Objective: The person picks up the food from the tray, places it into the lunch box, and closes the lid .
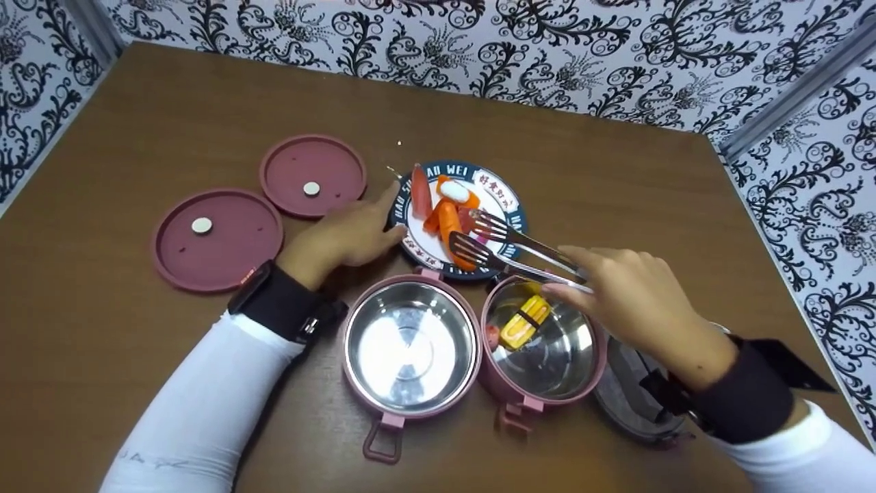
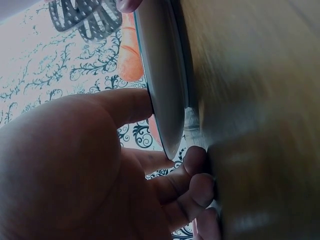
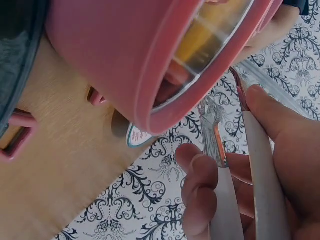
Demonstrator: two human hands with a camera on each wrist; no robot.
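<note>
The person's right hand (image 1: 633, 301) held a pair of metal tongs (image 1: 510, 250), its fingers (image 3: 200, 195) curled round the two handles and pinching them partway together; the slotted tips stayed a little apart, just beyond the fingertips, over the food on the plate (image 1: 510, 209). One tip lay against an orange sausage-like piece (image 1: 452, 229); whether it was actually gripped, I could not tell. Beside that piece on the plate lay a red strip (image 1: 420, 194) and a white-and-orange piece (image 1: 457, 193).

The left hand (image 1: 342, 236) rested on the brown surface (image 1: 137, 137) at the plate's near-left edge. Its thumb reached up along the rim, and the left wrist view showed a fingertip (image 2: 132, 102) pressed to the rim while the other fingers curled loosely against the surface below it. It held nothing.

Directly under the right hand's fingers stood a pink steel-lined container (image 1: 544, 342) with a yellow toy piece (image 1: 523, 322) inside it. Touching it on the side toward the left hand stood a second container (image 1: 409, 346), its steel bowl bare. A grey container (image 1: 629, 411) sat partly hidden beneath the right wrist. Beyond the left hand's knuckles, well apart from the plate, two round maroon lids (image 1: 217, 238) (image 1: 313, 175) lay flat on the surface, each with a small white disc at its centre.
</note>
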